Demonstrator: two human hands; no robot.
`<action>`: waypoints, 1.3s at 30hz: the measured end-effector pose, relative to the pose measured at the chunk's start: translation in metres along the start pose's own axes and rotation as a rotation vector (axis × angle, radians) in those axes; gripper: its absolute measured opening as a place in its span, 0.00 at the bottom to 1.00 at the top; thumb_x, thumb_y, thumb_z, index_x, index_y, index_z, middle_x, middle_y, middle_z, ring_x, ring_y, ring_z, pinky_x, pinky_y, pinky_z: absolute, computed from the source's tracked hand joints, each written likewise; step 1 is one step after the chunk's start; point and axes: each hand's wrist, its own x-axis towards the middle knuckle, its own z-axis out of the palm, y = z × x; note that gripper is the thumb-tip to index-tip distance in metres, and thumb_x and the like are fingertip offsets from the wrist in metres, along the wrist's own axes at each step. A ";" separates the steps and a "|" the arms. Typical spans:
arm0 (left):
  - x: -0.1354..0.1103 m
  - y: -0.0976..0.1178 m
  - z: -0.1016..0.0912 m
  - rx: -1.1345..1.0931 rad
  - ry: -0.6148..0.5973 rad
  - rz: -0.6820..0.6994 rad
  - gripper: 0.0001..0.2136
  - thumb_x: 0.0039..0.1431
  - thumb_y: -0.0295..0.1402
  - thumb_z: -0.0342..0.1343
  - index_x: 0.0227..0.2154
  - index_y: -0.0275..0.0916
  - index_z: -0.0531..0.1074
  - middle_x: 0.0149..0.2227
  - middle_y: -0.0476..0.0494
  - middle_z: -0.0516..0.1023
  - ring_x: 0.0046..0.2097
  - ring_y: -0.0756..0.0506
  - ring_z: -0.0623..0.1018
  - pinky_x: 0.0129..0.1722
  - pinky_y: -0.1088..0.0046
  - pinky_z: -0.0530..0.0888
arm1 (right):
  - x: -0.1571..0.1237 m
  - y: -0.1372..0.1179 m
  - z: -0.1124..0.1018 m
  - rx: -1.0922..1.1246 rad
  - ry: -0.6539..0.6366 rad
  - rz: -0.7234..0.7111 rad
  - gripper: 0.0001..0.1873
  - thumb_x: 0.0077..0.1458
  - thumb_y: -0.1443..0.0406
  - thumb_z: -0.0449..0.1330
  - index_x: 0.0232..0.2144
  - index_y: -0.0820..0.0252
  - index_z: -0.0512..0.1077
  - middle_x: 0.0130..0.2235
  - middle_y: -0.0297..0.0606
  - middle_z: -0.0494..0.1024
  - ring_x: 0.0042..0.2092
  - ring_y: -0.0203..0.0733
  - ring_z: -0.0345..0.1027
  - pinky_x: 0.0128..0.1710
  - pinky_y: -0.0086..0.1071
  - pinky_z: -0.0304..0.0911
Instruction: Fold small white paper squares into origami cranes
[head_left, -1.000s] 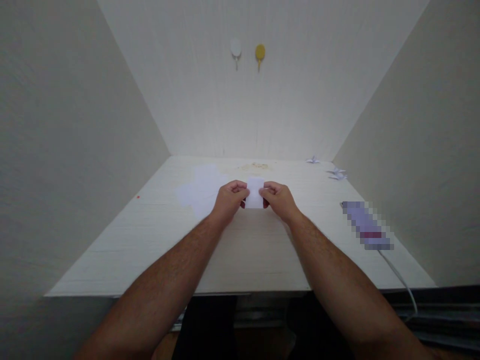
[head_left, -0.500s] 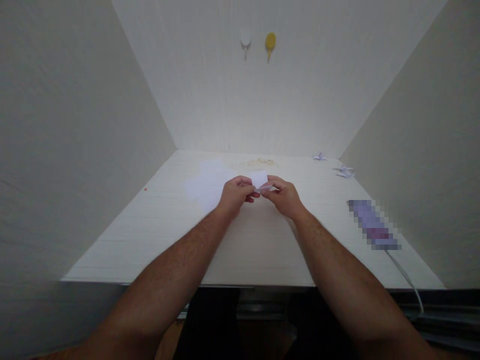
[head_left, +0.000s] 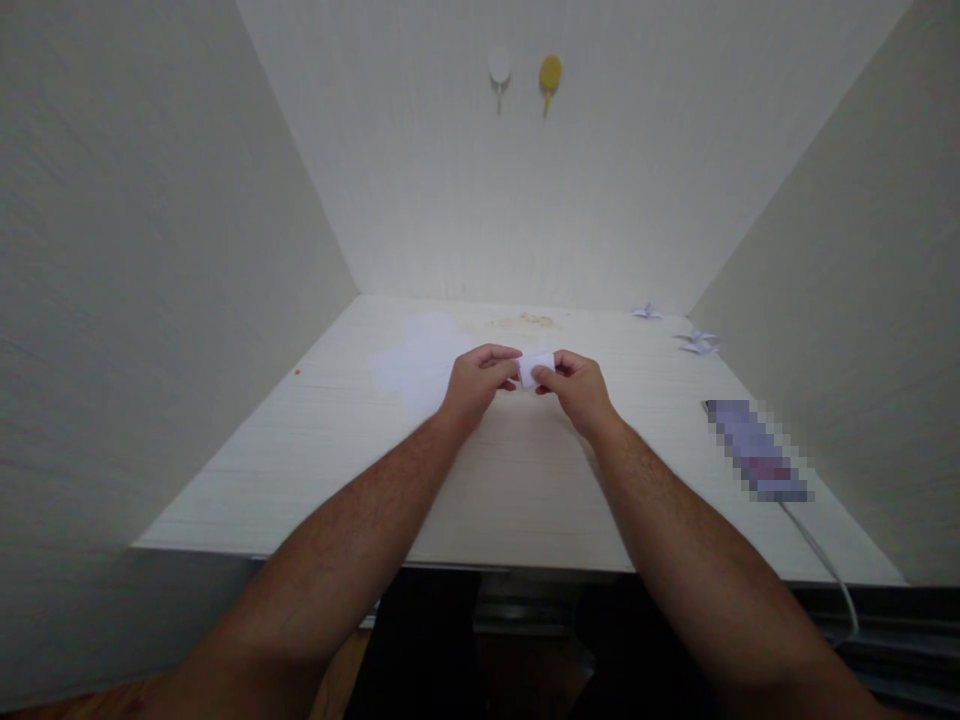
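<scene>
White paper (head_left: 529, 362) — between both hands (head_left: 472, 386) (head_left: 585, 392), spread sheets (head_left: 424, 355) nearby

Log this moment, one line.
right hand: pinching white paper | left hand: at its left edge | beside left hand: white sheets | back right: paper figures

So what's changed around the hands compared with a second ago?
The small white paper now looks shorter, apparently folded over. The right hand has moved its thumb further across the front; the left hand has fingers at the left edge, contact unclear. The loose white sheets, folded paper figures and wall hooks stayed put.
</scene>
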 end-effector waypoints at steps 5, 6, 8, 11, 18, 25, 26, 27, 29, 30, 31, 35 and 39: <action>0.000 0.000 0.001 0.009 0.011 0.008 0.13 0.40 0.30 0.67 0.32 0.33 0.76 0.26 0.46 0.78 0.26 0.52 0.75 0.30 0.74 0.72 | 0.000 -0.001 0.001 -0.015 0.031 0.011 0.10 0.44 0.60 0.66 0.25 0.60 0.73 0.25 0.34 0.76 0.26 0.35 0.68 0.29 0.33 0.68; 0.000 0.000 0.002 0.022 0.013 0.009 0.13 0.39 0.30 0.67 0.31 0.33 0.76 0.26 0.47 0.78 0.26 0.52 0.74 0.29 0.74 0.72 | 0.000 -0.001 0.001 -0.020 0.037 0.010 0.10 0.44 0.60 0.66 0.25 0.60 0.73 0.25 0.34 0.76 0.26 0.35 0.68 0.29 0.32 0.68; 0.000 -0.001 0.002 0.057 0.017 0.015 0.12 0.40 0.30 0.67 0.30 0.34 0.76 0.25 0.47 0.77 0.25 0.52 0.74 0.28 0.75 0.71 | 0.000 -0.002 0.002 -0.041 0.043 0.011 0.10 0.44 0.59 0.66 0.25 0.60 0.73 0.25 0.35 0.76 0.26 0.35 0.68 0.28 0.32 0.67; 0.000 -0.002 0.002 0.088 0.034 0.026 0.11 0.40 0.30 0.67 0.29 0.34 0.76 0.23 0.48 0.77 0.24 0.52 0.73 0.27 0.75 0.70 | -0.001 -0.005 0.003 -0.067 0.040 0.021 0.10 0.44 0.59 0.66 0.25 0.60 0.73 0.25 0.35 0.77 0.25 0.35 0.67 0.27 0.31 0.66; 0.000 -0.002 0.003 0.109 0.064 0.031 0.10 0.40 0.31 0.67 0.28 0.34 0.76 0.22 0.48 0.77 0.24 0.52 0.73 0.26 0.76 0.70 | -0.002 -0.006 0.003 -0.059 0.046 0.018 0.10 0.44 0.60 0.66 0.25 0.60 0.73 0.24 0.34 0.76 0.24 0.35 0.67 0.26 0.31 0.66; -0.002 0.001 0.004 0.124 0.074 0.020 0.09 0.41 0.31 0.67 0.28 0.34 0.76 0.22 0.47 0.77 0.24 0.51 0.74 0.26 0.76 0.70 | -0.001 -0.003 0.004 -0.069 0.041 0.006 0.10 0.46 0.59 0.66 0.25 0.60 0.73 0.24 0.34 0.76 0.25 0.35 0.67 0.27 0.31 0.66; -0.002 0.001 0.004 0.126 0.076 0.021 0.09 0.41 0.31 0.67 0.27 0.34 0.76 0.22 0.47 0.77 0.24 0.52 0.74 0.26 0.76 0.70 | -0.001 -0.003 0.004 -0.073 0.040 0.005 0.10 0.46 0.59 0.66 0.25 0.60 0.73 0.24 0.34 0.76 0.25 0.35 0.67 0.27 0.31 0.65; -0.002 0.002 0.004 0.127 0.078 0.021 0.09 0.41 0.31 0.67 0.27 0.34 0.76 0.22 0.47 0.77 0.24 0.52 0.74 0.26 0.76 0.70 | -0.001 -0.003 0.004 -0.082 0.043 0.006 0.10 0.46 0.59 0.65 0.25 0.60 0.73 0.24 0.34 0.76 0.24 0.35 0.67 0.26 0.30 0.65; -0.003 0.003 0.005 0.129 0.081 0.020 0.09 0.41 0.31 0.67 0.27 0.34 0.76 0.22 0.47 0.77 0.24 0.52 0.74 0.26 0.76 0.70 | -0.002 -0.003 0.004 -0.097 0.045 0.007 0.10 0.46 0.59 0.65 0.25 0.60 0.72 0.23 0.34 0.75 0.24 0.35 0.67 0.25 0.30 0.64; -0.003 0.003 0.005 0.131 0.084 0.019 0.09 0.41 0.31 0.67 0.27 0.34 0.76 0.22 0.47 0.77 0.24 0.51 0.74 0.26 0.76 0.70 | -0.002 -0.004 0.004 -0.100 0.046 0.007 0.10 0.46 0.58 0.65 0.25 0.60 0.72 0.23 0.34 0.75 0.24 0.34 0.66 0.25 0.30 0.64; -0.003 0.003 0.005 0.133 0.086 0.019 0.09 0.41 0.31 0.67 0.27 0.34 0.76 0.22 0.47 0.77 0.24 0.51 0.74 0.27 0.75 0.70 | -0.002 -0.004 0.004 -0.102 0.045 0.005 0.11 0.46 0.58 0.65 0.25 0.60 0.72 0.23 0.34 0.75 0.24 0.34 0.66 0.25 0.30 0.63; -0.003 0.003 0.005 0.140 0.094 0.016 0.09 0.41 0.31 0.67 0.27 0.34 0.76 0.22 0.46 0.77 0.24 0.51 0.74 0.27 0.75 0.71 | -0.002 -0.006 0.004 -0.106 0.049 0.003 0.11 0.46 0.58 0.65 0.24 0.60 0.72 0.23 0.34 0.75 0.24 0.34 0.66 0.24 0.29 0.62; -0.004 0.005 0.006 0.143 0.098 0.015 0.09 0.42 0.31 0.67 0.27 0.33 0.76 0.21 0.46 0.77 0.23 0.51 0.74 0.26 0.75 0.70 | -0.002 -0.006 0.004 -0.104 0.047 0.005 0.10 0.45 0.59 0.65 0.24 0.60 0.72 0.22 0.33 0.75 0.23 0.34 0.66 0.23 0.29 0.61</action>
